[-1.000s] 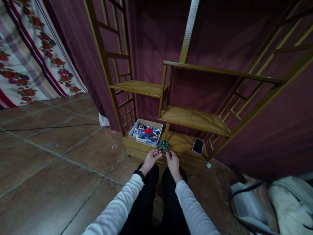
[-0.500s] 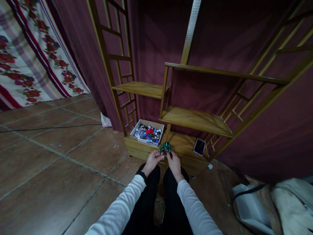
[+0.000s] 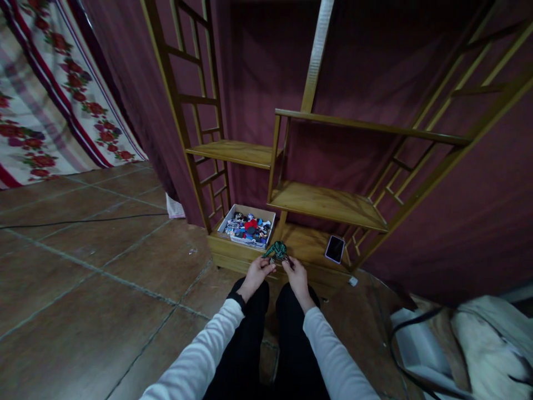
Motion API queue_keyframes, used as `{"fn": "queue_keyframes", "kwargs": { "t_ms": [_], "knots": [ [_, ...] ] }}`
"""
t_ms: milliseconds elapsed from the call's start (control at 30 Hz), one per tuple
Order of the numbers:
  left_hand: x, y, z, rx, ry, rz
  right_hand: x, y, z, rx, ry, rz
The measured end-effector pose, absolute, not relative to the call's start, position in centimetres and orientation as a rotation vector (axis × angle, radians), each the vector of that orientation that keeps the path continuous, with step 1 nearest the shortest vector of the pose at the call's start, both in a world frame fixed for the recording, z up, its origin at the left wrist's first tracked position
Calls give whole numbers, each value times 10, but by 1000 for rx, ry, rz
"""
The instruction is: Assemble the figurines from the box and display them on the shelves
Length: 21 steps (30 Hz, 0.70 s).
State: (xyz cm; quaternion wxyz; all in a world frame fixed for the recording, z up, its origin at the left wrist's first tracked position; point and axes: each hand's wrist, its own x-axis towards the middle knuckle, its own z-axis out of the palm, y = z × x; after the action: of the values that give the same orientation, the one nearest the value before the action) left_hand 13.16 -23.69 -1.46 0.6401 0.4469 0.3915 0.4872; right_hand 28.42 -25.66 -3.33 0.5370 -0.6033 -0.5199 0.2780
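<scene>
Between my two hands is a small dark green and black figurine (image 3: 278, 249), held above my knees at the front edge of the wooden shelf unit. My left hand (image 3: 259, 272) pinches its lower left part with thumb and fingertips. On the other side my right hand (image 3: 296, 276) is closed on its lower right part. The fingertips hide some of the figurine's underside, and its fine detail is too small to make out. Just beyond my left hand, a shallow cardboard box (image 3: 227, 235) full of small colourful figures rests on the low shelf.
A phone or tablet with a purple edge (image 3: 335, 249) lies on the low shelf at right. Above are a middle shelf (image 3: 327, 204) and a left shelf (image 3: 233, 151). A pale bag (image 3: 487, 339) sits on the floor at right. A dark cable (image 3: 83, 220) crosses the tiles at left.
The figurine has turned in my hands and now shows a limb-like part stretching to the left. Both hands keep hold of it. The whole view has shifted slightly.
</scene>
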Motion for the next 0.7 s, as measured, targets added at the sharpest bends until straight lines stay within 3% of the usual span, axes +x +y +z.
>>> {"fn": "queue_keyframes", "kwargs": {
  "t_ms": [433, 700],
  "knots": [
    [158, -274, 29, 864, 902, 1185, 271, -266, -4, -894, -787, 1328],
    [170, -299, 33, 1251, 1096, 1293, 272, -270, -9, -923, -672, 1434]
  ]
}}
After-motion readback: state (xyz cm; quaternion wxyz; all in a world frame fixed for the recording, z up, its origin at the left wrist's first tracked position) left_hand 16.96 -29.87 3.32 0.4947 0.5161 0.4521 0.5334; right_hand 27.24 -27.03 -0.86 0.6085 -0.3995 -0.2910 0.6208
